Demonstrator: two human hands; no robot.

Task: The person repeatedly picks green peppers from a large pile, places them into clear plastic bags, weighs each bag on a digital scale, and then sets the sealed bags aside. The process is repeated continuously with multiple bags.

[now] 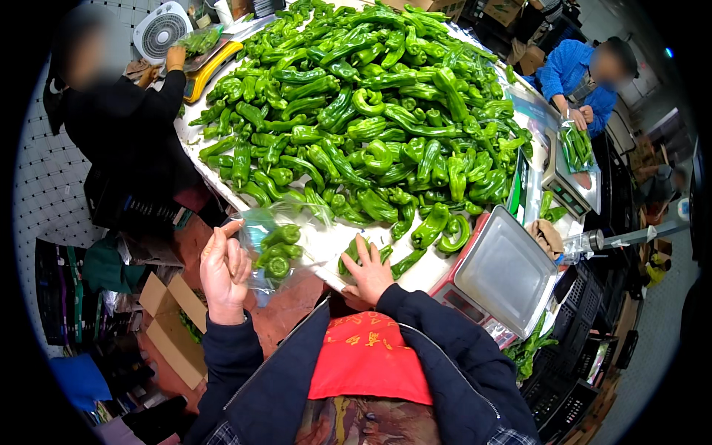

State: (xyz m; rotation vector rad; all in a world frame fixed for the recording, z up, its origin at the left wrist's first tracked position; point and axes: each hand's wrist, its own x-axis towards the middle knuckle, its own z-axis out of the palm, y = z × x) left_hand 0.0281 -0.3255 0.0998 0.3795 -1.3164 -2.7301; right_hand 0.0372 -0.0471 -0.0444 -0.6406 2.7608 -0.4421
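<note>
My left hand (225, 271) holds up a clear plastic bag (261, 236) by its edge; several green peppers (279, 251) lie inside it. My right hand (368, 273) rests at the near edge of the white table (326, 245), fingers closed over a green pepper (351, 254). A large heap of green peppers (363, 111) covers the table beyond both hands.
A metal-topped scale (504, 271) stands right of my right hand. A person in black at the far left holds a bag on a yellow scale (215, 63). A person in blue at the far right holds a bag of peppers (576, 144) over another scale. Cardboard boxes (174, 326) and crates (586, 348) lie on the floor.
</note>
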